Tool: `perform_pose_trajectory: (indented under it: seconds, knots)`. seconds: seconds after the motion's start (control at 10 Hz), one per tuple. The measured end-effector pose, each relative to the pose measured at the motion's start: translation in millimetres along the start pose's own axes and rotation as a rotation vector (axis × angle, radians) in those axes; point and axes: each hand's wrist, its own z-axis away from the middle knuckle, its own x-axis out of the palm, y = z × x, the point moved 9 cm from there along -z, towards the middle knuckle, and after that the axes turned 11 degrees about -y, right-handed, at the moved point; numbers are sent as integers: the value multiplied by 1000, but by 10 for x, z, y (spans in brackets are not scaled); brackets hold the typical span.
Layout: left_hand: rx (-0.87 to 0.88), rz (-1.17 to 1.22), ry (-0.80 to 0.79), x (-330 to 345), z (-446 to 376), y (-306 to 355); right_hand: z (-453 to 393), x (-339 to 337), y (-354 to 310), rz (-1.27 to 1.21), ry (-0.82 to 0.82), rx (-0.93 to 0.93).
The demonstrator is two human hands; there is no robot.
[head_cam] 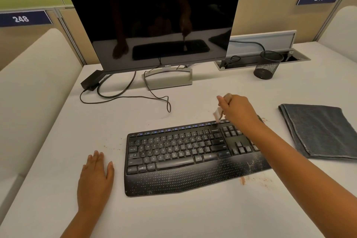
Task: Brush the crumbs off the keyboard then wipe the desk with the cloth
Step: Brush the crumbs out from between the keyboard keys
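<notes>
A black keyboard (179, 158) with a dotted wrist rest lies in the middle of the white desk (173, 216). My right hand (238, 109) grips a small pale brush (218, 114) whose bristles touch the keyboard's upper right rows. My left hand (95, 178) rests flat on the desk, left of the keyboard. Brown crumbs (255, 179) lie scattered on the wrist rest's right end and on the desk beside it. A folded grey cloth (318, 129) lies at the right.
A dark Dell monitor (152, 17) on a silver stand rises behind the keyboard, with a black power brick (91, 80) and loose cables (133, 98) to its left. A black mesh pen cup (267, 64) sits by the cable tray at the back right.
</notes>
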Motion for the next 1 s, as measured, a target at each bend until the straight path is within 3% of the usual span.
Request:
perform_pose_trajectory:
  seconds: [0.3,0.7,1.0]
  knots:
    - [-2,-9,2,-13,-4,12,204,121,20,187,-75,75]
    - [1,-9,-2,-17,8,23,782,243,131,238,-180,115]
    - [7,-17,-3,-24,11,34,672,0,302,-40,-30,46]
